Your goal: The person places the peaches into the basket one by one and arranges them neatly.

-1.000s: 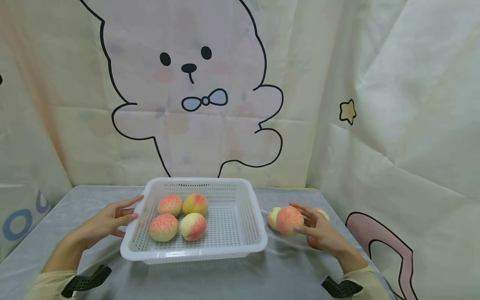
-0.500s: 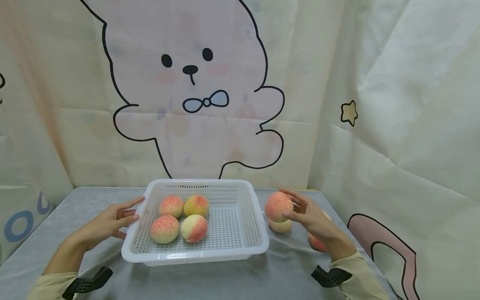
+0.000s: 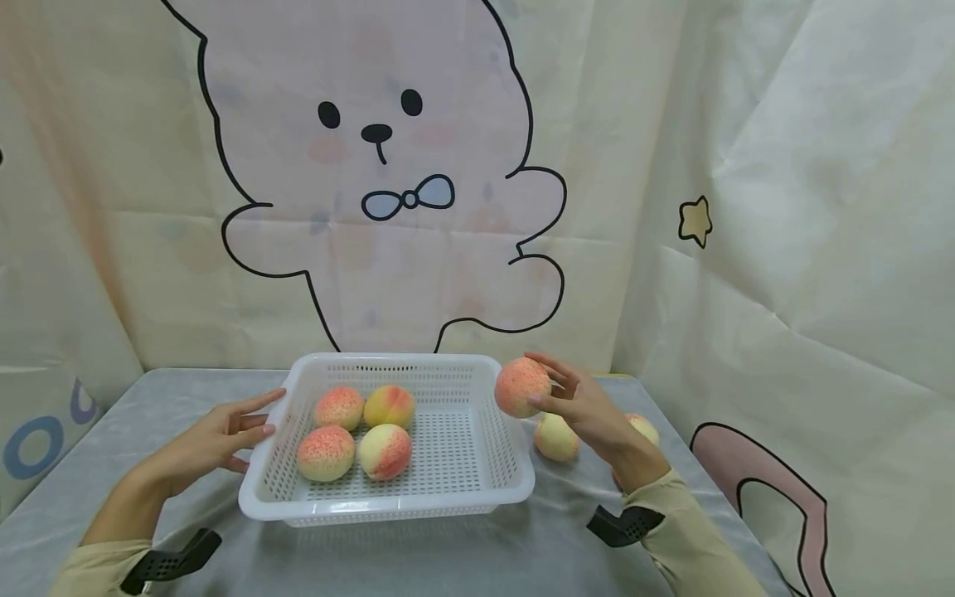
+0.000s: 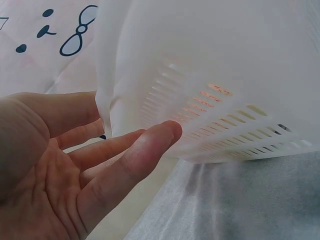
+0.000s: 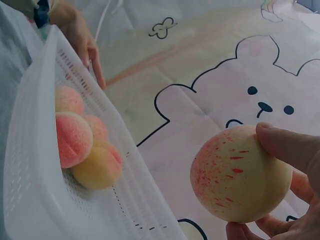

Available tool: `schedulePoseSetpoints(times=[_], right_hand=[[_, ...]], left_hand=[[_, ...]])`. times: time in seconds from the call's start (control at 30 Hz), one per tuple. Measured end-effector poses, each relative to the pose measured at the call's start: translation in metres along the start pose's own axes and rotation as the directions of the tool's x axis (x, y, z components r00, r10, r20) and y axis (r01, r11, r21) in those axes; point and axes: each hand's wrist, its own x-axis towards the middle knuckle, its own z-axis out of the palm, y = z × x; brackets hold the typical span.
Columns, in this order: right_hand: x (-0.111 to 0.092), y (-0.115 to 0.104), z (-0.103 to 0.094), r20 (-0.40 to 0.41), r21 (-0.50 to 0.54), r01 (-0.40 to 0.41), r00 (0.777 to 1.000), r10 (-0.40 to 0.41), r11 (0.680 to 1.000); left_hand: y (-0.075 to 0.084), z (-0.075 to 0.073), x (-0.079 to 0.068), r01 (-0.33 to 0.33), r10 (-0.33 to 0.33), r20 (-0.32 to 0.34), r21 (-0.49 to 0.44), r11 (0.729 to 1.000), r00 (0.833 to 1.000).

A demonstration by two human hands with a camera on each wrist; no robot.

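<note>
A white perforated plastic basket [image 3: 458, 502] stands on the table with several peaches [image 3: 326, 453] in its left half. At the basket's left side, my left hand [image 3: 216, 439] holds the rim; in the left wrist view the thumb [image 4: 150, 145] lies against the outer wall and the index fingertip is hidden behind the edge. My right hand [image 3: 585, 406] grips a speckled pink-and-yellow peach [image 3: 521, 387] between thumb and fingers. This peach is raised and overlaps the basket's right rim in the head view. The right wrist view shows the gripped peach [image 5: 235, 175] beside the basket.
Right of the basket, a pale yellow peach [image 3: 556, 438] lies on the grey tablecloth [image 3: 418, 555]. Another peach [image 3: 643, 427] shows behind the right wrist, and one more there is mostly hidden. A cloth curtain with a printed bear [image 3: 403, 274] hangs behind the table.
My right hand has lifted the peach off the group at right and carried it left and up to the basket's right rim. My left hand has stayed at the basket.
</note>
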Motion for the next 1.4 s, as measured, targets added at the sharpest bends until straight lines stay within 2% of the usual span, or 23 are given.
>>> schedulePoseSetpoints(times=[0.17, 0.47, 0.8, 1.03, 1.4], right_hand=[[0.015, -0.004, 0.007, 0.023, 0.029, 0.004, 1.000, -0.005, 1.000], [0.039, -0.010, 0.024, 0.046, 0.071, -0.011, 0.999, 0.007, 0.997], [0.071, -0.008, 0.048, 0.067, 0.039, -0.080, 0.995, 0.077, 0.996], [0.092, -0.006, 0.069, 0.039, -0.048, -0.126, 0.991, 0.128, 0.991], [0.112, 0.009, 0.089, 0.003, -0.023, -0.235, 0.972, 0.235, 0.972]], left_hand=[[-0.001, -0.002, 0.000, -0.025, 0.026, 0.029, -0.018, 1.000, 0.999], [-0.003, -0.003, 0.000, -0.003, 0.003, 0.024, -0.020, 1.000, 1.000], [-0.004, -0.003, 0.001, 0.016, -0.016, 0.004, -0.007, 1.000, 1.000], [-0.003, -0.002, 0.002, 0.010, -0.010, 0.008, -0.008, 1.000, 1.000], [-0.001, -0.001, 0.002, 0.020, -0.020, -0.001, -0.008, 1.000, 1.000]])
